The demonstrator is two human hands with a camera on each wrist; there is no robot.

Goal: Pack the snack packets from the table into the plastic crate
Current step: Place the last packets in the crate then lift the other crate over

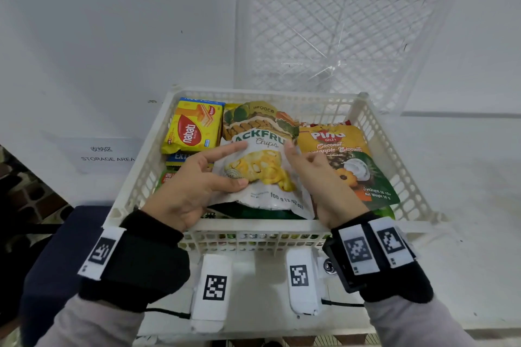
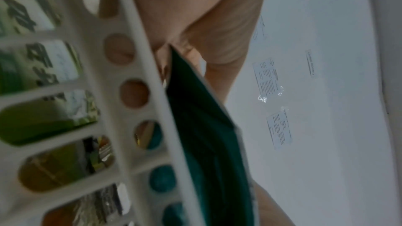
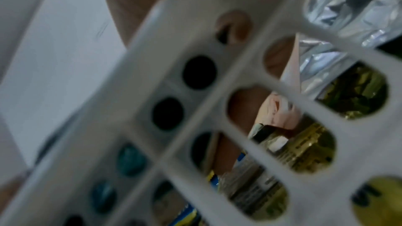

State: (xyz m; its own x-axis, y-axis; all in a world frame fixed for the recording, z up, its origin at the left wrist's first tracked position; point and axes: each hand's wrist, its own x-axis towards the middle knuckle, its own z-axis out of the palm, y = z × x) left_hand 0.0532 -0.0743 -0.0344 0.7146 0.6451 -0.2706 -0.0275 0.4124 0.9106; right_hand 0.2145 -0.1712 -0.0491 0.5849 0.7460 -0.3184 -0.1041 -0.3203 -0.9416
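Note:
A white plastic crate [image 1: 253, 225] stands on the white table, with several snack packets in it. On top, tilted, lies a white and yellow jackfruit chips packet [image 1: 265, 169]. My left hand [image 1: 242, 163] grips its left edge, thumb and index finger on the front. My right hand [image 1: 304, 163] holds the packet's right edge with curled fingers; its thumb is hidden. In the left wrist view the packet's dark green underside [image 2: 206, 126] runs from my fingers [image 2: 195, 23] over the crate wall [image 2: 135, 68]. The right wrist view is a blurred look through the crate wall [image 3: 195, 109].
In the crate, a yellow Nabati wafer packet [image 1: 194, 128] lies at the back left and an orange coconut biscuit packet [image 1: 344, 160] on the right. Green packets [image 1: 253, 213] lie underneath. A clear lattice crate [image 1: 335, 36] stands behind. A "STORAGE AREA" label [image 1: 105, 155] is on the left.

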